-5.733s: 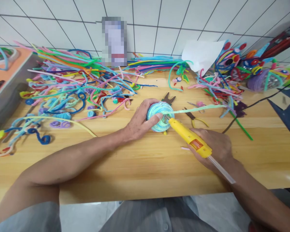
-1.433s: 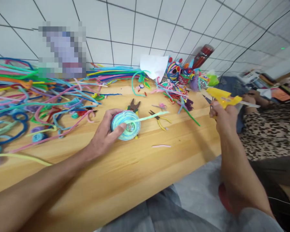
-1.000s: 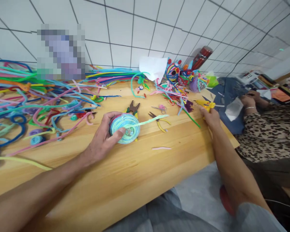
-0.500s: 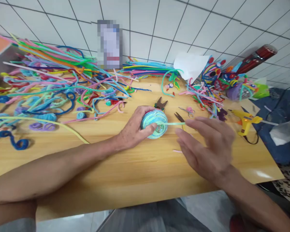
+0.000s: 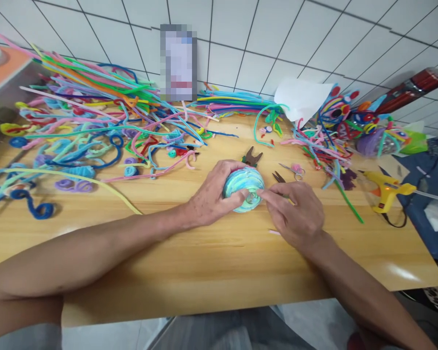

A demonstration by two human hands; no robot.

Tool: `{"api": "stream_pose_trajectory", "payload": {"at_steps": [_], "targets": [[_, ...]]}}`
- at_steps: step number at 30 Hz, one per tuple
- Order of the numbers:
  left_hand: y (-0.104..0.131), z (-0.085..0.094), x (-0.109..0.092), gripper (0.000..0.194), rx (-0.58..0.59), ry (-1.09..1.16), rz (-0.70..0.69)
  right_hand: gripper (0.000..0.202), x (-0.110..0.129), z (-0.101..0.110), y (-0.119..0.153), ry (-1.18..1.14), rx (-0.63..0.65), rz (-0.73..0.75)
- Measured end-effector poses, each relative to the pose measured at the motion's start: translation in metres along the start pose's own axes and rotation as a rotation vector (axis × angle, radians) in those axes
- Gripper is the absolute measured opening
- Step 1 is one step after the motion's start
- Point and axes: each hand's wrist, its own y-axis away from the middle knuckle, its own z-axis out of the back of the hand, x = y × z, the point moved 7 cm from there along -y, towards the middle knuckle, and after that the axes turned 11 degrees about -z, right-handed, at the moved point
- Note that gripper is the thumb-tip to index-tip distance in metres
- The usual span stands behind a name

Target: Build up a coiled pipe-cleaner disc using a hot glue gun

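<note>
My left hand [image 5: 219, 194] is wrapped round a ball wound with blue and green pipe cleaners [image 5: 242, 178], its thumb pressed near the small round opening that faces me. At the right edge of that opening, my right hand [image 5: 295, 209] pinches the pale green pipe cleaner, which is mostly hidden by the fingers. Behind the ball lie dark-jawed pliers [image 5: 253, 156]. Just beyond my right fingers are the dark tips of another tool [image 5: 278, 177], and small scissors [image 5: 297, 171] rest a bit farther right.
A tangle of coloured pipe cleaners [image 5: 95, 131] covers the left of the wooden table [image 5: 190, 272]. A phone [image 5: 178, 63] leans on the tiled wall. To the right are finished colourful figures [image 5: 368, 121], a yellow glue gun [image 5: 387, 190] and a red cylinder [image 5: 412, 90].
My right hand has moved left to the ball, its fingers closing into a pinch; the pale green strip stretched between hand and ball no longer shows. My left hand keeps its hold. The view has shifted slightly.
</note>
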Motion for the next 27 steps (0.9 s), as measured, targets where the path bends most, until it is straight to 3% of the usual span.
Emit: {"api": "stream_pose_trajectory", "payload": {"at_steps": [19, 27], "targets": [[0.0018, 0.0011, 0.0005, 0.048, 0.051, -0.001, -0.055, 0.039, 0.0058, 0.0001, -0.0007, -0.003, 0.034, 0.01], [0.0011, 0.0004, 0.0029, 0.061, 0.067, -0.03, -0.103, 0.039, 0.0065, -0.0028, 0.0032, -0.007, 0.03, -0.011]]}}
